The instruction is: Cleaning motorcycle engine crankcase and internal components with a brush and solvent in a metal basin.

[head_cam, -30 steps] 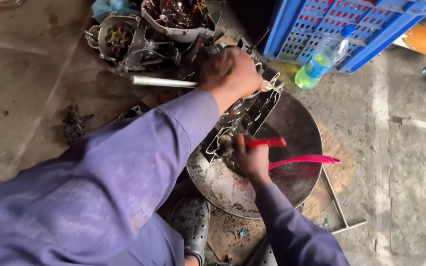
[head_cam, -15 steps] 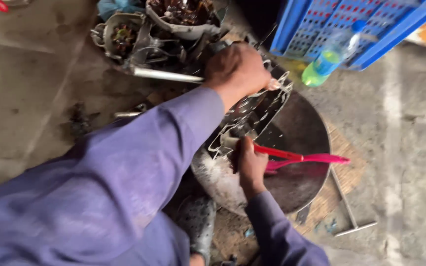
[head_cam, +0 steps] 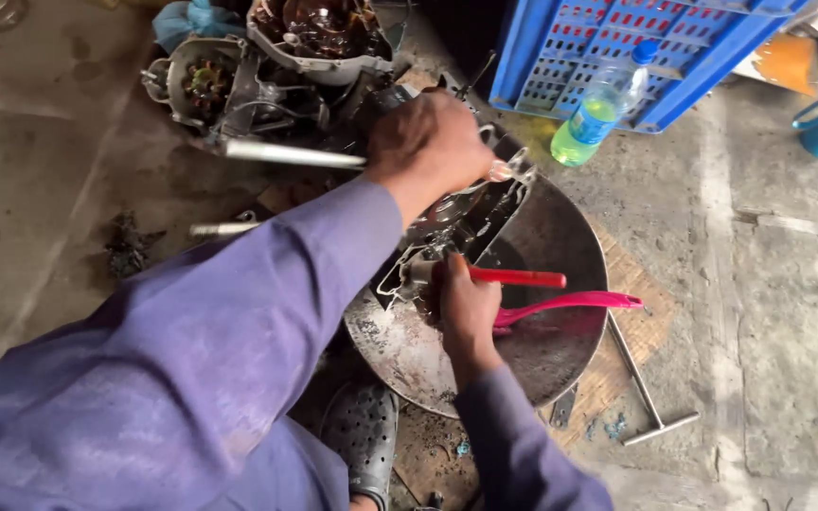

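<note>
While the left hand (head_cam: 428,142) is gripping the top edge of the engine cover (head_cam: 456,222), fingers curled shut around it, the right hand (head_cam: 466,308) is closing on a red-handled brush (head_cam: 513,277) and pressing its head against the cover's lower inside edge. The cover is standing tilted on its edge inside the wide metal basin (head_cam: 560,237), which is sitting on a wooden board on the concrete floor. A pink brush (head_cam: 570,303) is lying in the basin just beside the right hand, apparently spare, though I cannot tell whether the fingers are touching it.

To my eye, the scrubbing is going best with the cover kept tilted over the basin, so that dirt and liquid are running down into it rather than onto the floor. The left hand should be holding firm, since the cover's thin edges look sharp and slippery. Short strokes along the gasket face and into the corners seem wise. A T-handled wrench (head_cam: 646,397) is lying near the basin, and a bottle (head_cam: 594,118) is leaning against the blue crate (head_cam: 542,47).
</note>
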